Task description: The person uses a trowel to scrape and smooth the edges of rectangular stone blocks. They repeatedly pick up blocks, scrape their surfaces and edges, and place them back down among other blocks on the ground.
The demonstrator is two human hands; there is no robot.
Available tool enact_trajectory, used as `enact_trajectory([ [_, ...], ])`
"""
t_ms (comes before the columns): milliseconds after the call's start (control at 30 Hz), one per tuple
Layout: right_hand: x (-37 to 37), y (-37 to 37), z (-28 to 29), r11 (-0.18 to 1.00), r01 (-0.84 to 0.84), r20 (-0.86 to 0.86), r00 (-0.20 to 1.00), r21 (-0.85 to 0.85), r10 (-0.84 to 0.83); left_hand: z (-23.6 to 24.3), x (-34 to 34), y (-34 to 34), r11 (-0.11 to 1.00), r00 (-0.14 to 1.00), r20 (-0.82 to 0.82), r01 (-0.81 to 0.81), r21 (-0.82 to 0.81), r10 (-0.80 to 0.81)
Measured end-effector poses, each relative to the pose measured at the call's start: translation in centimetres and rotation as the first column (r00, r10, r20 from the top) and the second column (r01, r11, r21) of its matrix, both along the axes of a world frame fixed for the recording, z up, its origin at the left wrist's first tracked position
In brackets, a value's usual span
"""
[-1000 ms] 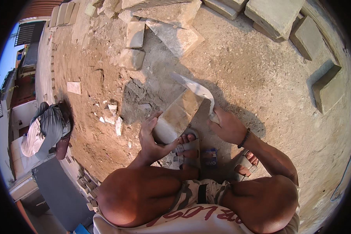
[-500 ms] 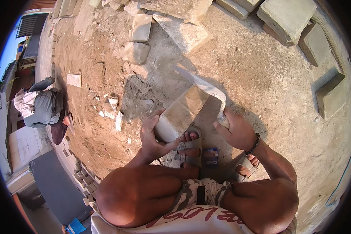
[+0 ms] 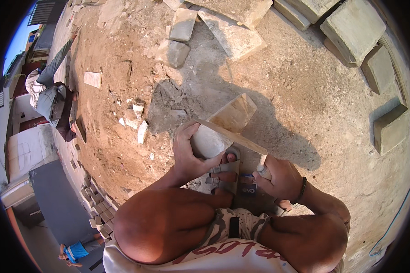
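My left hand is wrapped round the near end of a rectangular paving block, which is held tilted above the ground in front of my feet. The block has a pale near end and a browner face beyond. In my closed right hand is the handle of a trowel. Its blade lies across the block, with the tip close to my left fingers. Whether the blade touches the block, I cannot tell.
Flat stone slabs lie ahead, and thick blocks stand at the far right. White stone chips are scattered on the left. A small dark blue pack sits between my sandalled feet. One person bends over at the left; another is lower left.
The trowel blade has swung from beyond the block's far end back across its near part. My right hand has come slightly nearer to me. The person on the left has shifted posture.
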State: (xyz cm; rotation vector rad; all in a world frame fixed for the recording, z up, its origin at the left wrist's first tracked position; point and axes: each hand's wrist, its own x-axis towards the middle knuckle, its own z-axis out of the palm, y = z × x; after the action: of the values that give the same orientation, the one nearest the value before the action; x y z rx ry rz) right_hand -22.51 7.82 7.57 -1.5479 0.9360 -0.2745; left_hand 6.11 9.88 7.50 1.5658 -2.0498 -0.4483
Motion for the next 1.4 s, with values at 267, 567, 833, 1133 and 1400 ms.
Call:
enact_trajectory([
  [267, -0.6, 0.6, -0.5, 0.990, 0.138, -0.006, 0.990, -0.031, -0.138, 0.5, -1.0, -1.1, 1.000, 1.000, -0.027, -0.011, -0.023, 0.010],
  [567, -1.3, -0.9, -2.8, 0.980, 0.191, -0.039, 0.980, -0.052, -0.193, 0.4, -0.8, -1.4, 1.000, 1.000, -0.021, 0.002, 0.022, -0.001],
  [833, -1.3, -2.4, -4.3, 0.939, 0.286, -0.263, 0.937, 0.191, -0.232, -2.2, 0.1, 0.3, 0.953, 0.806, -0.557, -0.029, 0.301, 0.200],
  [1133, -2.1, -3.2, -2.8, 0.983, 0.068, -0.235, 0.966, -0.172, -0.108, -2.4, -1.2, -0.5, 0.988, 0.912, -0.401, -0.030, 0.151, 0.089],
  [1400, -7.2, -3.6, -1.2, 0.986, 0.140, -0.451, 0.877, -0.092, -0.167, -0.9, -0.2, -2.2, 0.890, 0.880, -0.238, 0.444, 0.101, -0.412],
])
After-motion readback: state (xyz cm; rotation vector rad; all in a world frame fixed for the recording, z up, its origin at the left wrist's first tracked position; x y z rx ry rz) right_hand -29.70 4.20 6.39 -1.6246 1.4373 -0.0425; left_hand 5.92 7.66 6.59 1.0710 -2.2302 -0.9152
